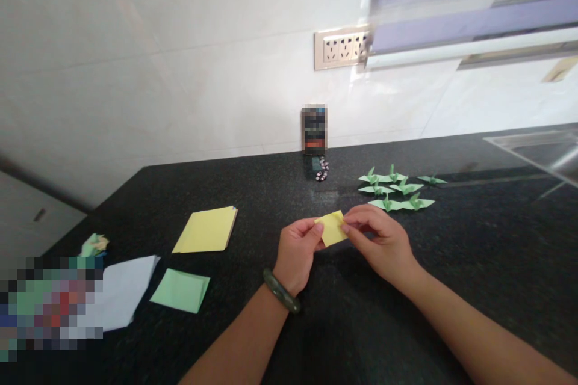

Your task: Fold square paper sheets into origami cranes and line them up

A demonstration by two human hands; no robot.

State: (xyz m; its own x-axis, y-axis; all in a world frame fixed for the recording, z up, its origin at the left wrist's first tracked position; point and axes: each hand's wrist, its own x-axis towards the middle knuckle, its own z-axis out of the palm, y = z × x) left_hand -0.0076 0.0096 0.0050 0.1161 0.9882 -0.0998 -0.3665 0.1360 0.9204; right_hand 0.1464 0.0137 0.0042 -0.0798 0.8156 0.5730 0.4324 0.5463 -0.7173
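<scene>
A small yellow paper (333,227) is pinched between the fingers of the left hand (295,252) and right hand (382,240), held steady above the black tabletop (474,252) for creasing, near the green cranes (397,189) toward its back edge.

A black speckled stone countertop (474,240) runs along a white tiled wall (180,42), which bears a brushed metal socket strip (341,48); a steel sink (537,145) is set in at the far right. Towards the left lie a stack of yellow square paper sheets (205,230), a single light green paper square (180,290), a pale bluish-white sheet (124,292) and a small crumpled green-and-yellow paper piece (94,245). Near the wall a dark upright rectangular object (314,129), blurred, leans beside a little black-and-white beaded item (321,169), and a cluster of green folded paper cranes (397,187) sits to the right.
</scene>
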